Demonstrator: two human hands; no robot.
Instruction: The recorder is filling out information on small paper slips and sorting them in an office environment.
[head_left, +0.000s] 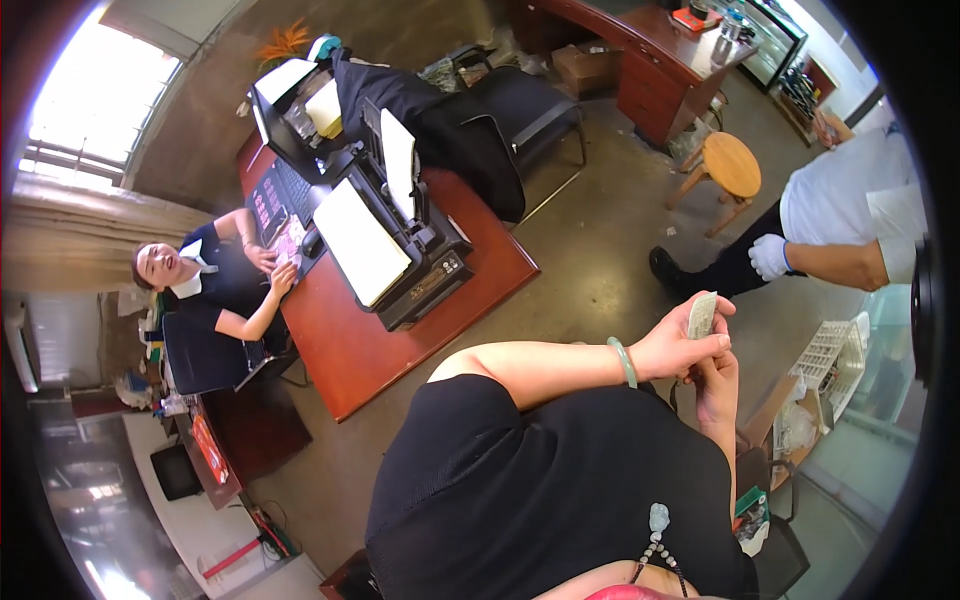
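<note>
My left hand, with a pale green bangle on its wrist, is closed around a folded, pale greenish paper slip. The slip sticks up between the thumb and fingers; it may be a banknote. Just below, my right hand is closed and presses against the left one. Its bent fingers are partly covered, and what they grip cannot be made out. Both hands are in front of my black top, above the floor.
A red-brown desk holds a printer and laptop. A seated person there handles pinkish papers. To the right stands a person with a white glove. Nearby are a wooden stool, black chair and white rack.
</note>
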